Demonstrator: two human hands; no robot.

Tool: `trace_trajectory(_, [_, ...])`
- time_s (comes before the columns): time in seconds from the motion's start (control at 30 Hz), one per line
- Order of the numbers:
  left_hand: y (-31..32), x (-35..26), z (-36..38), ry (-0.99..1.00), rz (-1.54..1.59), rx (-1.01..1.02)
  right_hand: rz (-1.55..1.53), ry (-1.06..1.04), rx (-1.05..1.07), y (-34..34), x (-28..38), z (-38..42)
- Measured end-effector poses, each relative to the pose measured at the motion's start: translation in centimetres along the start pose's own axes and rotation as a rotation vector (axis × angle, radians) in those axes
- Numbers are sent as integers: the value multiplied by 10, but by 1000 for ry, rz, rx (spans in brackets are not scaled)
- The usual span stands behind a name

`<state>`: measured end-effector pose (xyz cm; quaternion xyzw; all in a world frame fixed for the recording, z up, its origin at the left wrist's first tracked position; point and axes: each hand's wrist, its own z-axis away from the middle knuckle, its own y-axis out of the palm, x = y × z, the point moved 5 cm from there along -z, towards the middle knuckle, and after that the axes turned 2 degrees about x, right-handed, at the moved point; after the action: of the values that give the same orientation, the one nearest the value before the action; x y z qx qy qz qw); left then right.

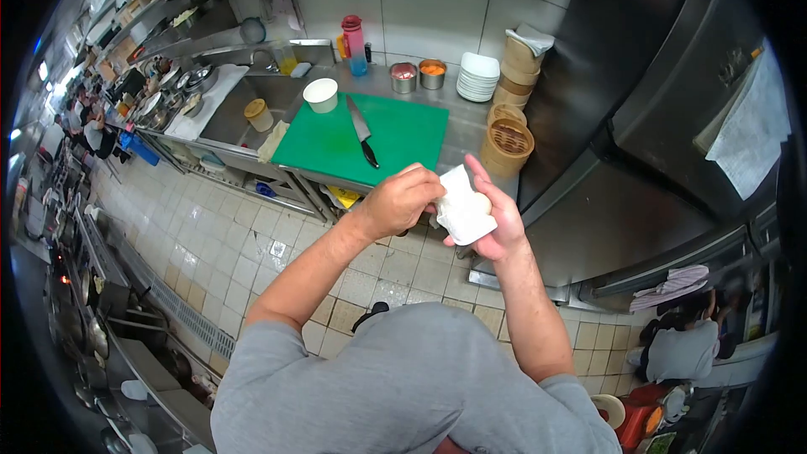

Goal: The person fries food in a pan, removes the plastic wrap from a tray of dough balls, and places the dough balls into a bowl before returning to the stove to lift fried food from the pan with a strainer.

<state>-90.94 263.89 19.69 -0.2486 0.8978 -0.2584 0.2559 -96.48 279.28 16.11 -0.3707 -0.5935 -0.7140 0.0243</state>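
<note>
My right hand (498, 217) supports a small white square-edged piece (462, 217) with crumpled, paper-like folds; a pale rounded lump shows at its right side, partly behind the fingers. Its exact kind I cannot tell. My left hand (402, 202) is closed, with its fingertips pinched at the piece's left edge. Both hands are held up in front of the green cutting board (319, 147), over its near right side. On the board lie a black-handled knife (361, 130) and, at the back left, a white round bowl (321, 96).
Behind the board stand a pink-and-blue bottle (354, 46), two metal tins (418, 76) and stacked white dishes (477, 77). Bamboo steamers (508, 147) stand right, beside a tall steel fridge (588, 185). A sink (244, 113) is left. Another person (681, 353) is at the lower right.
</note>
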Motion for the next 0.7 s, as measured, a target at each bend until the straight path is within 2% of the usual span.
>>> trace_trajectory(0.07, [4, -6, -5, -6, 51, 26, 46, -62, 11, 1, 6, 3])
trace_trajectory(0.17, [3, -15, -11, -13, 48, -41, -20, -107, -34, -14, 8, 1])
trace_trajectory(0.27, [5, -7, -5, -69, 79, 25, -130, -61, 88, -16, 8, 2])
trace_trajectory(0.33, [3, 2, -3, -163, 106, 61, -159, 45, 135, -11, 3, 6])
trace_trajectory(0.37, [1, 1, -6, -151, 101, 55, -159, 56, 175, -12, 0, 7])
trace_trajectory(0.43, [-3, 4, -6, -341, 127, 34, -167, 63, 216, -19, -10, 5])
trace_trajectory(0.47, [3, 5, -2, -337, 121, 24, -166, 49, 228, -19, -16, 5])
trace_trajectory(0.53, [29, 31, 21, -581, 586, -236, -98, 44, 249, -24, -25, 7])
trace_trajectory(0.57, [43, 50, 42, -715, 650, -136, -3, 47, 245, -29, -29, 8])
trace_trajectory(0.6, [53, 53, 48, -700, 658, -126, 93, 47, 238, -32, -31, 10])
trace_trajectory(0.67, [66, 55, 60, -874, 1117, -399, 166, 42, 211, -36, -29, 17])
trace_trajectory(0.7, [73, 55, 65, -897, 1245, -478, 456, 109, 66, -46, -29, 20])
